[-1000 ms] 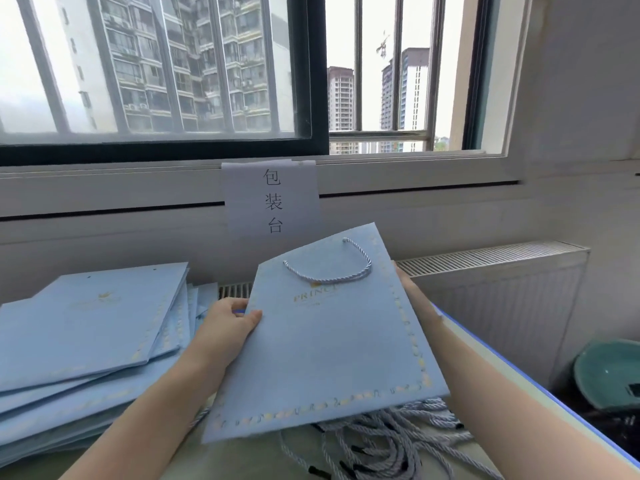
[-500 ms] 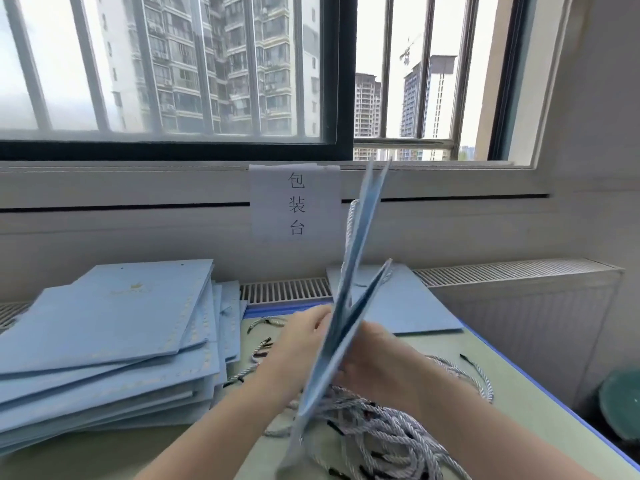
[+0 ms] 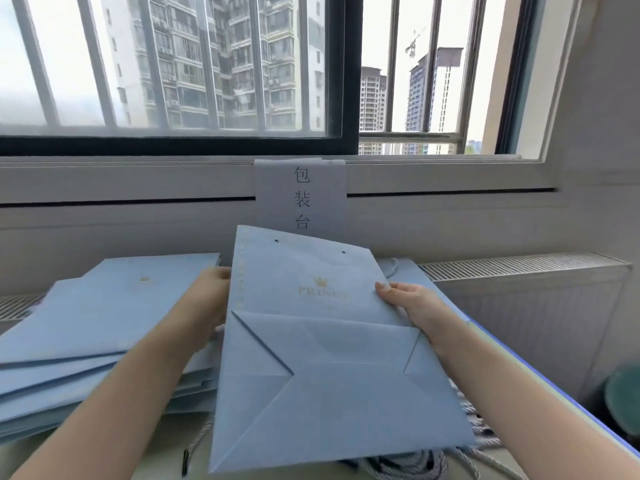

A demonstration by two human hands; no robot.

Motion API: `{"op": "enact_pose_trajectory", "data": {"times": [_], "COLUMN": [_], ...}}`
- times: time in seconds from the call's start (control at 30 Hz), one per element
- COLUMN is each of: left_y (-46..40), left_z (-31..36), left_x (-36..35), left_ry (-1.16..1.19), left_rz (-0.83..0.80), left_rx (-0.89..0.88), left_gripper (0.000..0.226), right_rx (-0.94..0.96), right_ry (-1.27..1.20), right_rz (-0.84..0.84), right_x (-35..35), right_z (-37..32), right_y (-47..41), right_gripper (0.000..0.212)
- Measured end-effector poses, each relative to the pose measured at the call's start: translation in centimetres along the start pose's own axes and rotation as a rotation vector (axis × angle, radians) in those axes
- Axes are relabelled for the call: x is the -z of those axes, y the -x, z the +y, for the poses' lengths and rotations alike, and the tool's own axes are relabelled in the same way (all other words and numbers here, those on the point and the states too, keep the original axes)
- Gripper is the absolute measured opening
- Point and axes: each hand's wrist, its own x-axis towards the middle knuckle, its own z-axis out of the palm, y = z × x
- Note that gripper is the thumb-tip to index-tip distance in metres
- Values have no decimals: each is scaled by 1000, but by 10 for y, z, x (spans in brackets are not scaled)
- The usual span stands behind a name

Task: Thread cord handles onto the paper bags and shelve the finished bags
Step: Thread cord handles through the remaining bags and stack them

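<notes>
I hold a flat light-blue paper bag [image 3: 311,348] in front of me, its folded bottom flap facing me and two empty holes near its top edge. My left hand [image 3: 211,299] grips the bag's left edge, fingers behind it. My right hand [image 3: 405,299] pinches the right edge, thumb on the front. A pile of grey-white cord handles [image 3: 408,462] lies on the table under the bag, mostly hidden. Another bag with a cord handle [image 3: 401,271] lies flat behind the held one.
A stack of flat blue bags [image 3: 104,323] fills the table's left side. A paper sign [image 3: 301,195] hangs below the window. A white radiator [image 3: 526,292] stands at the right, with a green bin [image 3: 623,400] beyond the table's blue edge.
The bag was flipped over: one second ago its handled face showed, then it stood edge-on, and now its other face with empty holes and the bottom flap faces me.
</notes>
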Motion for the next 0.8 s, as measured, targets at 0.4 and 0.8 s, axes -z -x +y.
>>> {"op": "enact_pose_trajectory", "data": {"times": [0.4,0.8], "left_y": [-4,-2], "left_z": [-1,-10], "left_x": [6,-4], "left_ry": [-10,-269], "left_rz": [-34,51], "left_rx": [-47,-135], "left_gripper": [35,20], "right_rx": [37,100], "right_ry": [333,1127], "right_rz": [78,172], "right_x": [1,23], "right_z": [9,0], "right_y": [2,-5], "right_gripper": [15,20]}}
